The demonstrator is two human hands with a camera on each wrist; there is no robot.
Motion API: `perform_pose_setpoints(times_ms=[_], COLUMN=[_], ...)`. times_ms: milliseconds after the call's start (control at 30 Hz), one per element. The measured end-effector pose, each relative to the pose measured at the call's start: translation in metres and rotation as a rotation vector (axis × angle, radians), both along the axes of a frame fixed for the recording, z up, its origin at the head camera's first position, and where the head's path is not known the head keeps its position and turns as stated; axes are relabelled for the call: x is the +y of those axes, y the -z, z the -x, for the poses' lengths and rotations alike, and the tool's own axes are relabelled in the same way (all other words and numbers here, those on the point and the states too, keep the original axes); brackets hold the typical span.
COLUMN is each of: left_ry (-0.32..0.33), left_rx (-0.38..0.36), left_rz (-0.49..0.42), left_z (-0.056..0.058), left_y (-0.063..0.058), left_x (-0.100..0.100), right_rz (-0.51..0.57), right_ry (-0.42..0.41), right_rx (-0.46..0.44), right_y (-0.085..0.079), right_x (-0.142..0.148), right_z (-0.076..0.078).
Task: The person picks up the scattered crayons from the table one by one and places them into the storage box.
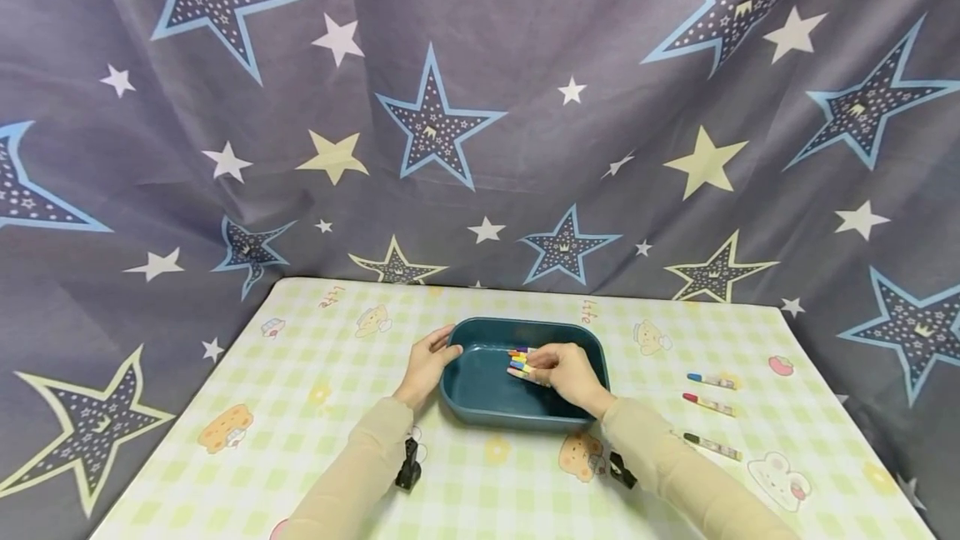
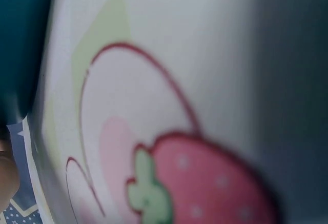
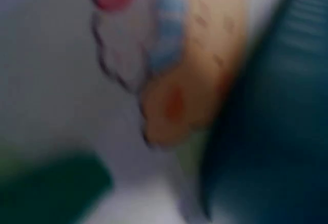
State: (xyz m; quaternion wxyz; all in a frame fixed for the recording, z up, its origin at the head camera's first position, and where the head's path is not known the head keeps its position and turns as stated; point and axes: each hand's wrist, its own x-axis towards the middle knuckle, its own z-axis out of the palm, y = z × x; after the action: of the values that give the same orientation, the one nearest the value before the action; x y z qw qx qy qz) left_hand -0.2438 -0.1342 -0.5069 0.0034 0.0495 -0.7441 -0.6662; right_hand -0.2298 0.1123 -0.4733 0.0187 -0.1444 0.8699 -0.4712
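A dark teal rectangular basin [image 1: 480, 390] with rounded corners stands on the table; its wall [image 3: 277, 106] fills the right of the right wrist view. My left hand [image 1: 426, 367] holds the basin's left rim, thumb over the edge and fingers along the outside. In the left wrist view only a bit of that hand [image 2: 7, 175] shows at the left edge. Inside the basin, my right hand [image 1: 566, 369] has its fingers curled round several small markers [image 1: 519, 363]. Their coloured caps poke out to the left; the rest is hidden by the fingers.
Right of the basin lie a blue-capped marker [image 1: 712, 382], a red-capped marker [image 1: 708, 404] and a dark green-capped marker [image 1: 712, 446]. A green-checked cloth with cartoon prints covers the table [image 1: 300, 415]. Behind hangs a star-patterned curtain [image 1: 525, 165].
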Motion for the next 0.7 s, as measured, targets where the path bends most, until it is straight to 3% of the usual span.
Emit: perform_pose_setpoints(times_ms=[233, 700], left_ry=[0.024, 0.006], left_rx=[-0.003, 0.000], left_rz=[0.005, 0.007], left_z=[-0.001, 0.001], left_y=[-0.003, -0.003], left_x=[-0.002, -0.001], right_rz=[-0.018, -0.062], right_ry=[0.031, -0.019], right_rx=[-0.036, -0.026], right_y=[0.009, 0.012], right_x=[-0.009, -0.010], right_z=[0.006, 0.010])
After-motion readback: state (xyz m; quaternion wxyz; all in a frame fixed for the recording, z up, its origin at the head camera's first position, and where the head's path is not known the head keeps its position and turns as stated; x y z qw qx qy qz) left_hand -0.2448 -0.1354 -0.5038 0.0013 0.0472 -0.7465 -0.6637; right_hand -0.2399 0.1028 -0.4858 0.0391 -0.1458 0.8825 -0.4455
